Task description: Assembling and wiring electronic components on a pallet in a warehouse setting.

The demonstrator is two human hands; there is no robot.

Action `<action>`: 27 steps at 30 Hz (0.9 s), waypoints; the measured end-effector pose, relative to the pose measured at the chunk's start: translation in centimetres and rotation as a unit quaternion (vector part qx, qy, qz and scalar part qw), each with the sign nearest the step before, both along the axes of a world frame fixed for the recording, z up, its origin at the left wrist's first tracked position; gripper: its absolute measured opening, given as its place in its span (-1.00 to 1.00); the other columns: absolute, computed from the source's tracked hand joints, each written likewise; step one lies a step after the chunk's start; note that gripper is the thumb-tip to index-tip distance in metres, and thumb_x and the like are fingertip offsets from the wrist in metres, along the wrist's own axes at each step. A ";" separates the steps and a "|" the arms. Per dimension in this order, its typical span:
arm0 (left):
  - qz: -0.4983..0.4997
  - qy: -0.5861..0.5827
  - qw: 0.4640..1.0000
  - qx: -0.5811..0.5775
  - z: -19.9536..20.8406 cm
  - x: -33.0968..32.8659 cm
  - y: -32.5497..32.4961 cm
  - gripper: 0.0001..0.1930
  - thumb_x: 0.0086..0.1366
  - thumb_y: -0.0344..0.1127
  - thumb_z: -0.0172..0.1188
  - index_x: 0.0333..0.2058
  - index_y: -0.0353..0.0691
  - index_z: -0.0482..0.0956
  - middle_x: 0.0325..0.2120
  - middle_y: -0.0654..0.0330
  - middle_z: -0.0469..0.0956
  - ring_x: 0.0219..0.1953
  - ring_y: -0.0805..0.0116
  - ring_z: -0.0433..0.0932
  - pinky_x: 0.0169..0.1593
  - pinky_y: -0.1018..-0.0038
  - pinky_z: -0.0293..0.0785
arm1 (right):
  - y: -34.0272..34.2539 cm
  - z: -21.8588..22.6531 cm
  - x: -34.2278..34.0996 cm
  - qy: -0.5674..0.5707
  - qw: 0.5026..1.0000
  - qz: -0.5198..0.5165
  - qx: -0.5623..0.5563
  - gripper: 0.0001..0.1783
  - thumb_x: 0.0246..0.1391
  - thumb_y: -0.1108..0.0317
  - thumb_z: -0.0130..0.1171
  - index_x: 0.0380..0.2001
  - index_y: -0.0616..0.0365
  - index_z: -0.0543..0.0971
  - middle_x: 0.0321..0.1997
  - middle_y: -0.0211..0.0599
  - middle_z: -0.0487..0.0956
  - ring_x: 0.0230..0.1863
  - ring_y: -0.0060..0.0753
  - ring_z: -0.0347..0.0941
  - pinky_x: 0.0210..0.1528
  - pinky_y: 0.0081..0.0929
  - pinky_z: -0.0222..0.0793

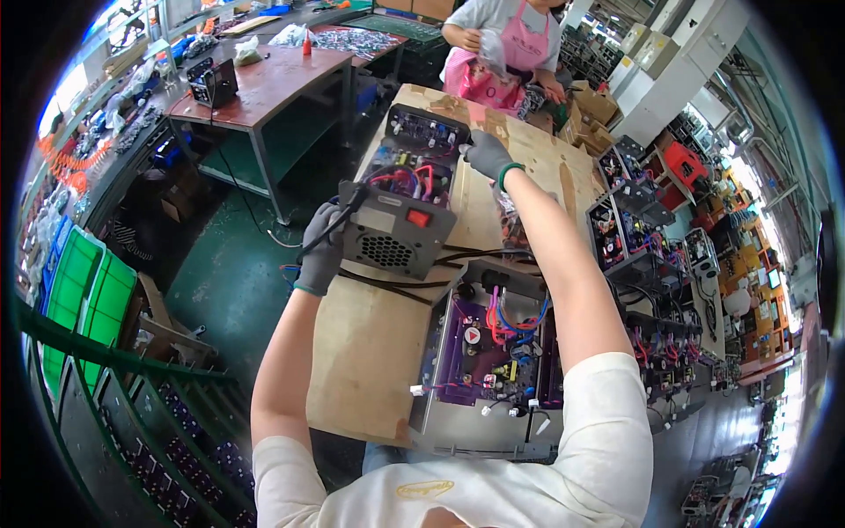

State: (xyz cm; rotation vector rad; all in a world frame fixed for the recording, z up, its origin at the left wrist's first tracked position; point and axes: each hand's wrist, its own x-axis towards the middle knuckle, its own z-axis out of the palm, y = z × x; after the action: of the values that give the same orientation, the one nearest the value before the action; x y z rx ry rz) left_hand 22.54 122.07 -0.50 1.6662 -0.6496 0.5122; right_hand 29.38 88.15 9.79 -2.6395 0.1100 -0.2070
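An open dark-grey electronics case (387, 231) sits at an angle on the wooden table, with circuit boards and red wires inside. Its near panel carries a red rocker switch (418, 217) and a round vent grille, and a black cable (333, 227) comes off it. My left hand (321, 251), in a grey glove, is closed on the near left corner of this case, beside the cable. At the far right corner, my gloved right hand (489, 157) has its fingers closed on the case's edge. A second open case (431, 365) with purple boards and loose white plugs lies nearer to me.
Black cables (396, 283) run across the wooden tabletop (361, 370) between the two cases. A person in a pink apron (525, 44) stands beyond the far edge. More open cases (620, 233) line the right side. Green crates (79, 290) and a red-topped table (290, 84) are on the left.
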 end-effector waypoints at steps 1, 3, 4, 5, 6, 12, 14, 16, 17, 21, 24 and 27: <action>0.001 -0.001 1.000 0.022 0.2 0.3 -0.2 -0.68 0.34 -0.16 -0.06 -0.36 -0.34 0.47 -0.42 0.02 0.40 -0.37 0.12 0.42 -0.28 0.39 0.35 | -0.9 0.0 -0.1 -0.002 1.000 -0.008 -0.002 -0.61 -0.04 0.19 0.11 -0.19 0.23 0.48 -0.18 0.12 0.51 -0.08 0.07 0.43 -0.06 -0.21 0.33; -0.005 -0.003 1.000 0.029 0.3 0.0 -1.0 -0.73 0.32 -0.22 -0.06 -0.37 -0.33 0.47 -0.45 0.01 0.38 -0.40 0.08 0.42 -0.32 0.35 0.35 | -2.5 0.4 -0.4 0.027 0.999 -0.027 0.003 -0.61 -0.03 0.16 0.11 -0.20 0.22 0.50 -0.16 0.12 0.51 -0.08 0.06 0.43 -0.06 -0.22 0.32; 0.018 -0.011 0.998 0.056 0.3 -0.2 -1.1 -0.76 0.30 -0.26 -0.05 -0.37 -0.33 0.47 -0.46 0.00 0.37 -0.41 0.06 0.42 -0.33 0.33 0.35 | -2.2 0.8 -0.7 0.044 0.999 -0.027 0.000 -0.61 0.00 0.14 0.07 -0.22 0.23 0.52 -0.14 0.11 0.51 -0.07 0.03 0.44 -0.03 -0.22 0.32; 0.042 -0.020 0.996 0.082 0.5 -0.5 -1.2 -0.80 0.28 -0.30 -0.04 -0.38 -0.33 0.47 -0.46 0.00 0.36 -0.41 0.03 0.42 -0.35 0.30 0.34 | -1.9 1.3 -1.1 0.042 0.999 -0.028 -0.001 -0.61 0.00 0.14 0.07 -0.22 0.23 0.52 -0.14 0.11 0.51 -0.07 0.03 0.44 -0.03 -0.22 0.32; 0.052 -0.027 0.993 0.103 0.7 -0.7 -1.1 -0.84 0.25 -0.35 -0.03 -0.34 -0.30 0.48 -0.45 0.00 0.38 -0.40 -0.01 0.42 -0.35 0.27 0.35 | -1.5 1.8 -1.6 0.070 0.995 -0.048 -0.047 -0.61 0.00 0.14 0.05 -0.22 0.23 0.53 -0.14 0.10 0.52 -0.06 0.02 0.44 -0.02 -0.23 0.33; 0.106 0.008 0.986 0.130 1.5 -3.6 -0.2 -0.77 0.24 -0.32 -0.01 -0.16 -0.21 0.48 -0.39 -0.01 0.46 -0.29 -0.06 0.45 -0.25 0.27 0.41 | 1.9 7.5 -4.4 -0.011 0.991 -0.070 -0.118 -0.61 0.00 0.12 -0.07 -0.33 0.17 0.60 -0.19 -0.03 0.57 -0.16 -0.02 0.52 -0.09 -0.14 0.39; 0.098 0.054 0.980 0.167 2.4 -5.3 0.2 -0.75 0.24 -0.32 -0.01 -0.13 -0.23 0.47 -0.36 -0.04 0.49 -0.29 -0.06 0.47 -0.24 0.28 0.42 | 4.0 9.6 -6.4 0.050 0.978 0.007 -0.202 -0.62 0.00 0.13 -0.07 -0.33 0.16 0.60 -0.19 -0.03 0.57 -0.16 -0.03 0.52 -0.09 -0.14 0.39; 0.088 0.083 0.967 0.223 2.5 -6.6 1.0 -0.70 0.24 -0.34 0.01 -0.06 -0.28 0.44 -0.29 -0.13 0.52 -0.31 -0.11 0.51 -0.26 0.25 0.43 | 5.2 10.2 -8.1 0.147 0.897 0.042 -0.416 -0.65 0.00 0.11 -0.06 -0.34 0.09 0.60 -0.20 -0.07 0.57 -0.15 -0.04 0.50 -0.10 -0.14 0.38; 0.094 0.080 0.967 0.223 2.2 -7.2 1.8 -0.70 0.24 -0.34 0.01 -0.06 -0.28 0.44 -0.29 -0.13 0.52 -0.31 -0.11 0.51 -0.26 0.25 0.43 | 5.4 10.7 -8.5 0.141 0.897 0.046 -0.416 -0.65 0.00 0.11 -0.06 -0.34 0.09 0.60 -0.20 -0.07 0.57 -0.15 -0.04 0.50 -0.10 -0.14 0.38; -0.092 0.346 0.927 0.116 5.7 -11.5 4.4 -0.70 0.29 -0.27 0.00 -0.07 -0.27 0.49 -0.46 0.20 0.47 -0.46 0.41 0.47 -0.42 0.49 0.45 | 6.3 12.4 -8.4 -0.026 0.977 0.058 -0.201 -0.62 0.01 0.03 0.00 -0.25 0.05 0.55 -0.23 0.01 0.56 -0.11 -0.02 0.48 -0.06 -0.17 0.35; -0.121 0.394 0.910 -0.049 6.1 -14.3 7.6 -0.68 0.29 -0.29 0.00 -0.04 -0.31 0.48 -0.47 0.39 0.37 -0.45 0.63 0.36 -0.44 0.61 0.43 | 9.8 13.4 -8.5 -0.157 0.975 0.053 -0.145 -0.44 -0.04 -0.05 0.11 -0.09 0.14 0.40 -0.19 0.10 0.53 -0.08 0.03 0.46 -0.05 -0.16 0.34; -0.104 0.412 0.898 -0.116 6.9 -17.2 9.9 -0.67 0.29 -0.28 0.01 -0.03 -0.30 0.47 -0.48 0.38 0.37 -0.44 0.64 0.36 -0.43 0.64 0.42 | 12.3 14.6 -7.5 -0.215 0.969 0.053 -0.112 -0.32 -0.11 -0.07 0.19 -0.04 0.21 0.33 -0.15 0.18 0.50 -0.08 0.09 0.45 -0.06 -0.16 0.34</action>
State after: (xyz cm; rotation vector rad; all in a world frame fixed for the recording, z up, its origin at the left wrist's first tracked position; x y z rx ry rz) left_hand 5.31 131.95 6.43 1.3872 -0.1179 -0.2778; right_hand 21.85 100.49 24.40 -2.7407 -0.2098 -0.7888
